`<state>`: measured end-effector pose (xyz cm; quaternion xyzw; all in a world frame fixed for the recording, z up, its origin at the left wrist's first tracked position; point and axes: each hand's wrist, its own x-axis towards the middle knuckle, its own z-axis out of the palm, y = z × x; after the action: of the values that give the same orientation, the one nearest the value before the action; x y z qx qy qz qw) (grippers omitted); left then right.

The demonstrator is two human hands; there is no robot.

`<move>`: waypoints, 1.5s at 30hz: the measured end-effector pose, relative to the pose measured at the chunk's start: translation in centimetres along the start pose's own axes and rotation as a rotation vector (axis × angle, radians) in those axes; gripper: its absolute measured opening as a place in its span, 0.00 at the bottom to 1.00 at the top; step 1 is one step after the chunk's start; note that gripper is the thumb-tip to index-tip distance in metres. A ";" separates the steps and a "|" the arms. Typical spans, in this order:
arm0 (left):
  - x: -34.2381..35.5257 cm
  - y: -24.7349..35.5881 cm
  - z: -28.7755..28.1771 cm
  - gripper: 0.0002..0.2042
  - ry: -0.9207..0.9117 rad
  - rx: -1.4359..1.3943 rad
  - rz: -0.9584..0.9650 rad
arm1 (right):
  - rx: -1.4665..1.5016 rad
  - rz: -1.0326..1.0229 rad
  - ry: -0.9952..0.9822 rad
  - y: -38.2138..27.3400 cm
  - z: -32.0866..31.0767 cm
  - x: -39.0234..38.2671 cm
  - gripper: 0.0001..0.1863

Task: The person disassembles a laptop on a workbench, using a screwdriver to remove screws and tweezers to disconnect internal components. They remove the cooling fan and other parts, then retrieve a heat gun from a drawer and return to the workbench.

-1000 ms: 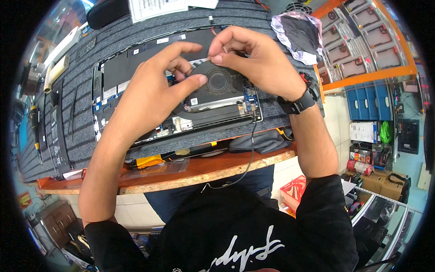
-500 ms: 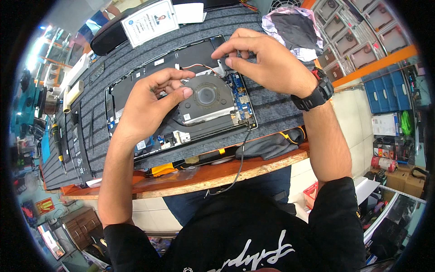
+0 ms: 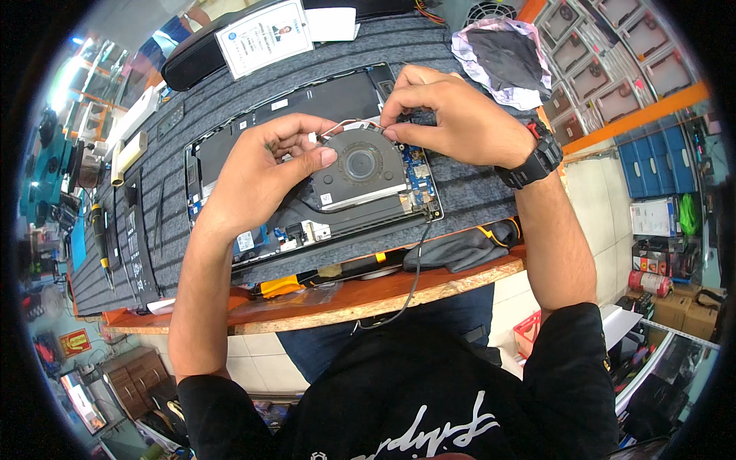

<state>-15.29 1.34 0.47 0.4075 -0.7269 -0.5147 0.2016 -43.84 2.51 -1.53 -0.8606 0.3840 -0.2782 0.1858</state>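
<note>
Head view: two bare hands are working around the fan (image 3: 360, 162) of an opened laptop (image 3: 330, 96).
The laptop is lying on a grey ribbed mat (image 3: 471, 188), with the fan sitting toward its three o'clock side. At the fan's nine o'clock, the left hand (image 3: 264, 165) is staying half open, thumb and forefinger standing apart; whether its curled fingers are touching the white plug (image 3: 313, 137) at ten o'clock, I cannot tell. The right hand (image 3: 456, 119) is reaching in from two o'clock, thumb and forefinger pinching a thin cable (image 3: 356, 120) near one o'clock. That cable is arching past twelve o'clock toward the plug. A screwdriver (image 3: 100, 234) is lying well apart, around the laptop's nine o'clock.
</note>
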 end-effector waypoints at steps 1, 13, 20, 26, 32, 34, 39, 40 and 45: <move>0.1 0.0 -0.1 0.16 -0.003 -0.013 0.004 | 0.016 0.001 0.000 0.0 0.0 0.0 0.07; -0.2 1.1 -0.5 0.16 -0.031 -0.065 -0.009 | 0.125 0.083 0.017 -0.2 -0.2 0.1 0.08; -3.4 0.9 -3.3 0.17 0.027 -0.231 -0.144 | -0.051 0.065 -0.011 0.1 0.5 -0.2 0.08; -6.8 0.0 -4.9 0.17 0.105 -0.431 -0.114 | -0.074 0.029 0.132 -2.2 -0.1 0.3 0.18; -6.4 1.7 -4.6 0.19 0.021 -0.493 -0.201 | 0.051 -0.333 0.327 -7.4 0.1 1.0 0.28; -5.7 1.5 -4.3 0.20 -0.026 -0.509 -0.207 | 0.009 -0.382 0.352 -8.4 -0.2 0.8 0.24; -4.2 2.9 -3.2 0.20 -0.135 -0.512 -0.143 | -0.056 -0.403 0.444 -9.0 -1.3 -0.9 0.17; -4.0 3.1 -3.0 0.20 -0.136 -0.485 -0.142 | -0.039 -0.383 0.462 -8.9 -1.4 -1.4 0.17; -4.5 4.5 -2.2 0.23 -0.067 -0.321 -0.094 | -0.046 -0.239 0.531 -7.7 -2.5 -5.3 0.17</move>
<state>-12.85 4.28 5.98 0.3862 -0.6217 -0.6465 0.2155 -44.02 11.18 2.70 -0.8008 0.3213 -0.5048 0.0254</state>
